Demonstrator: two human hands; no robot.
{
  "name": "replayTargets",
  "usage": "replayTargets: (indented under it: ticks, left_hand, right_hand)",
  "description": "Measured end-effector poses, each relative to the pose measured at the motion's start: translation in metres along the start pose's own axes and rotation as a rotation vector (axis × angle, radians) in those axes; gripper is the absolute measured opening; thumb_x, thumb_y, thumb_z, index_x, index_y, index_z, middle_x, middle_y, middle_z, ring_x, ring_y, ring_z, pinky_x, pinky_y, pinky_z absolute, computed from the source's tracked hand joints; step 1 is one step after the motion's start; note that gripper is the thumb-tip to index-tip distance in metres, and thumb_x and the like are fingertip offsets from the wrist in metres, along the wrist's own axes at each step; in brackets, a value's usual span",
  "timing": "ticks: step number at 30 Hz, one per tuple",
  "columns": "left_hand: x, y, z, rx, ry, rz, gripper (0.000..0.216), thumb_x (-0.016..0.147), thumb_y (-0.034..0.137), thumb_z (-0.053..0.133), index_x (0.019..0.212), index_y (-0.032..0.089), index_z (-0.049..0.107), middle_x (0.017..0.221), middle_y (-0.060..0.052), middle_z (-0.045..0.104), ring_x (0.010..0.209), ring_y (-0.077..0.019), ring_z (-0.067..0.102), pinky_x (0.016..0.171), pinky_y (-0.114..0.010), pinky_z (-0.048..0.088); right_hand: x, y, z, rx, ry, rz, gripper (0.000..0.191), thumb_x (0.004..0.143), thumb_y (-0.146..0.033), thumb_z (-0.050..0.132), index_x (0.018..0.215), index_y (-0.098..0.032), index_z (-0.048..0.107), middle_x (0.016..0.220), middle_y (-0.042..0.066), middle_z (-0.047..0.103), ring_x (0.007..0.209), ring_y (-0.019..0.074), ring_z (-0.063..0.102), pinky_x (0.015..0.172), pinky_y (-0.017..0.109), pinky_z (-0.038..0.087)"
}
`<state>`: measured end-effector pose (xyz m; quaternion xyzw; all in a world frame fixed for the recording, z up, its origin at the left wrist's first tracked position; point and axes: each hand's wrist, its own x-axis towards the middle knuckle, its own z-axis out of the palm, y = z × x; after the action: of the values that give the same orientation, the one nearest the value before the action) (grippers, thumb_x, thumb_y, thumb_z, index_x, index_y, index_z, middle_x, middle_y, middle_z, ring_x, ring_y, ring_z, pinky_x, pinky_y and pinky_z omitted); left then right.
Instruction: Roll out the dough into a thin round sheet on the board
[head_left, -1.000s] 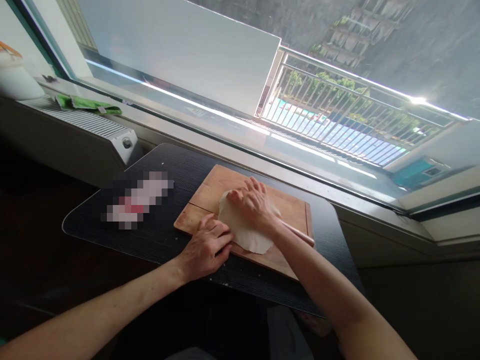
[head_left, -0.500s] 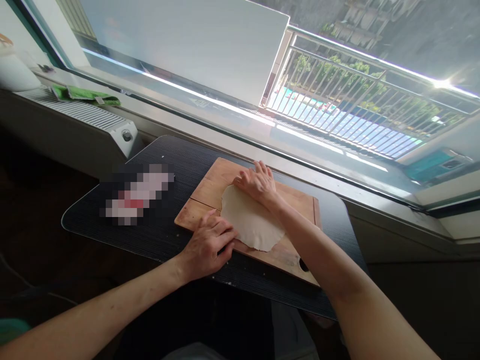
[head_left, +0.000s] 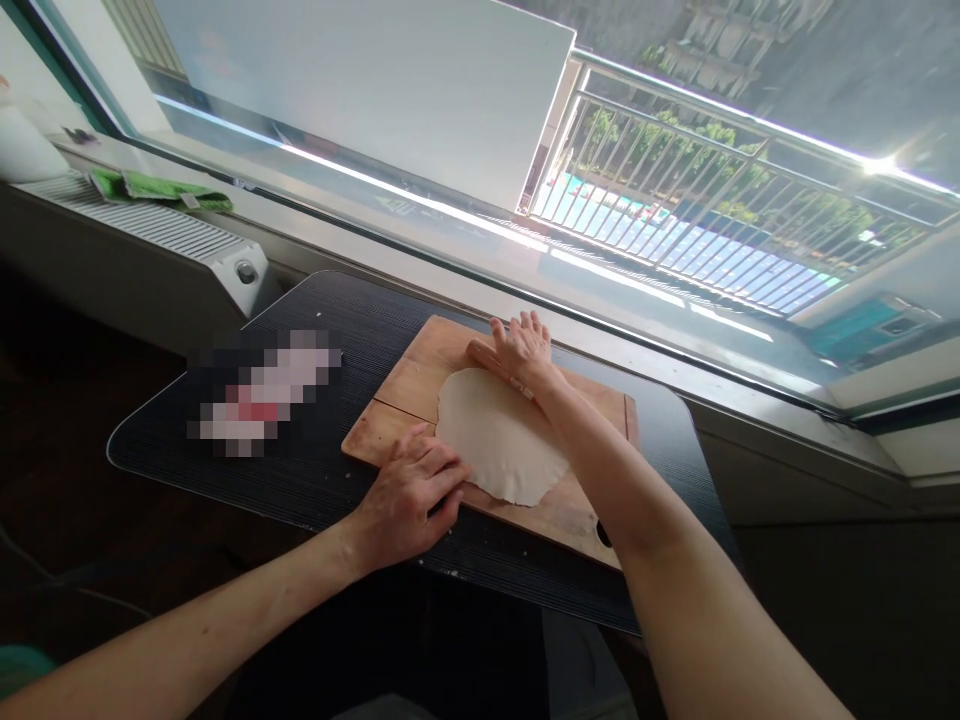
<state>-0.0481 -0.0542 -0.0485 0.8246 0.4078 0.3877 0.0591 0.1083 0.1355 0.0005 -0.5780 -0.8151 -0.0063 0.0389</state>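
One pale sheet of dough (head_left: 499, 435) held centre stage, spread flat with a wavy near edge on the wooden board (head_left: 405, 375), and that board sat squarely on the dark surface (head_left: 367, 315)! Up at the far edge, the right hand (head_left: 525, 352) lay open, palm down on the rolling pin (head_left: 485, 354), fingers stretched out and spread rather than wrapped round it. Down at the near left, the left hand (head_left: 416, 492) rested on the board's edge, fingers loosely bent, tips right at the dough's rim; whether they pinched it, you could not tell. Off to the left on the surface, a pixelated item (head_left: 266, 390) lay well apart, and beyond, a green cloth (head_left: 161, 190) was draped by the window.
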Motion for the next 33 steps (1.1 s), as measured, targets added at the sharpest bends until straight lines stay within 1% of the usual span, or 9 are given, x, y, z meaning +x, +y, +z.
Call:
replayTargets:
  ticks: [5, 11, 14, 18, 21, 23, 25, 30, 33]
  left_hand:
    - [0.0, -0.002, 0.001, -0.018, -0.007, 0.017, 0.02, 0.089, 0.016, 0.058, 0.106, 0.017, 0.069, 0.101, -0.006, 0.07, 0.1, -0.0205, 0.062, 0.112, -0.051, 0.036]
    - [0.0, -0.001, 0.001, -0.013, -0.019, 0.005, 0.023, 0.088, 0.015, 0.058, 0.107, 0.019, 0.069, 0.101, -0.005, 0.069, 0.1, -0.0205, 0.063, 0.111, -0.05, 0.04]
    - [0.0, -0.001, 0.001, -0.017, -0.002, 0.005, 0.022, 0.088, 0.014, 0.058, 0.106, 0.018, 0.069, 0.1, -0.005, 0.069, 0.099, -0.0204, 0.063, 0.11, -0.049, 0.041]
    - [0.001, -0.001, 0.001, -0.024, -0.002, 0.019, 0.019, 0.088, 0.015, 0.059, 0.104, 0.017, 0.069, 0.1, -0.006, 0.069, 0.1, -0.0206, 0.062, 0.11, -0.048, 0.041]
    - [0.001, 0.0, 0.0, -0.016, -0.003, 0.019, 0.02, 0.088, 0.015, 0.058, 0.104, 0.017, 0.069, 0.101, -0.006, 0.069, 0.1, -0.0205, 0.062, 0.111, -0.049, 0.039]
    - [0.001, 0.0, 0.0, -0.012, -0.002, 0.013, 0.02, 0.089, 0.015, 0.057, 0.106, 0.018, 0.068, 0.101, -0.005, 0.069, 0.099, -0.02, 0.062, 0.111, -0.049, 0.039]
    - [0.001, 0.001, -0.001, -0.017, -0.003, 0.007, 0.02, 0.09, 0.014, 0.056, 0.106, 0.018, 0.068, 0.1, -0.006, 0.069, 0.099, -0.0197, 0.062, 0.111, -0.049, 0.04]
    - [0.001, 0.001, -0.001, -0.028, -0.012, 0.005, 0.02, 0.089, 0.015, 0.057, 0.106, 0.018, 0.068, 0.1, -0.006, 0.069, 0.1, -0.0203, 0.062, 0.111, -0.049, 0.04]
    - [0.001, 0.001, -0.001, -0.032, -0.012, -0.003, 0.02, 0.089, 0.014, 0.057, 0.106, 0.019, 0.068, 0.1, -0.005, 0.07, 0.099, -0.02, 0.063, 0.111, -0.049, 0.04]
  right_hand:
    - [-0.031, -0.023, 0.011, 0.073, 0.085, -0.227, 0.053, 0.102, -0.054, 0.037, 0.132, -0.017, 0.06, 0.146, 0.015, 0.053, 0.147, 0.0296, 0.031, 0.117, 0.047, 0.028]
    - [0.001, -0.006, 0.005, -0.016, 0.088, -0.141, 0.042, 0.101, -0.049, 0.044, 0.125, -0.021, 0.065, 0.135, 0.015, 0.061, 0.146, 0.0337, 0.03, 0.115, 0.057, 0.025]
    - [-0.006, -0.012, 0.003, 0.019, 0.03, -0.196, 0.044, 0.103, -0.05, 0.037, 0.125, -0.023, 0.064, 0.131, 0.013, 0.063, 0.143, 0.0299, 0.035, 0.114, 0.05, 0.031]
    - [-0.027, -0.028, 0.01, 0.106, 0.082, -0.295, 0.06, 0.102, -0.058, 0.035, 0.141, -0.015, 0.051, 0.147, 0.014, 0.052, 0.147, 0.0268, 0.03, 0.117, 0.041, 0.029]
    - [-0.006, -0.015, 0.01, 0.099, 0.062, -0.188, 0.059, 0.102, -0.056, 0.036, 0.138, -0.012, 0.052, 0.151, 0.017, 0.046, 0.148, 0.0297, 0.026, 0.119, 0.046, 0.023]
    - [0.013, -0.003, 0.007, 0.104, 0.009, -0.032, 0.055, 0.103, -0.053, 0.034, 0.134, -0.013, 0.055, 0.152, 0.017, 0.044, 0.148, 0.0307, 0.027, 0.118, 0.048, 0.025]
    - [0.02, -0.001, 0.006, 0.132, -0.033, 0.005, 0.054, 0.104, -0.052, 0.03, 0.13, -0.014, 0.057, 0.149, 0.016, 0.048, 0.147, 0.0288, 0.03, 0.117, 0.045, 0.028]
    - [-0.005, -0.02, 0.011, 0.173, 0.004, -0.342, 0.062, 0.101, -0.058, 0.034, 0.144, -0.014, 0.045, 0.153, 0.014, 0.045, 0.15, 0.0257, 0.025, 0.119, 0.04, 0.025]
    - [0.006, -0.012, 0.01, 0.129, 0.002, -0.295, 0.058, 0.102, -0.053, 0.039, 0.142, -0.011, 0.047, 0.147, 0.016, 0.051, 0.149, 0.0274, 0.025, 0.119, 0.042, 0.024]
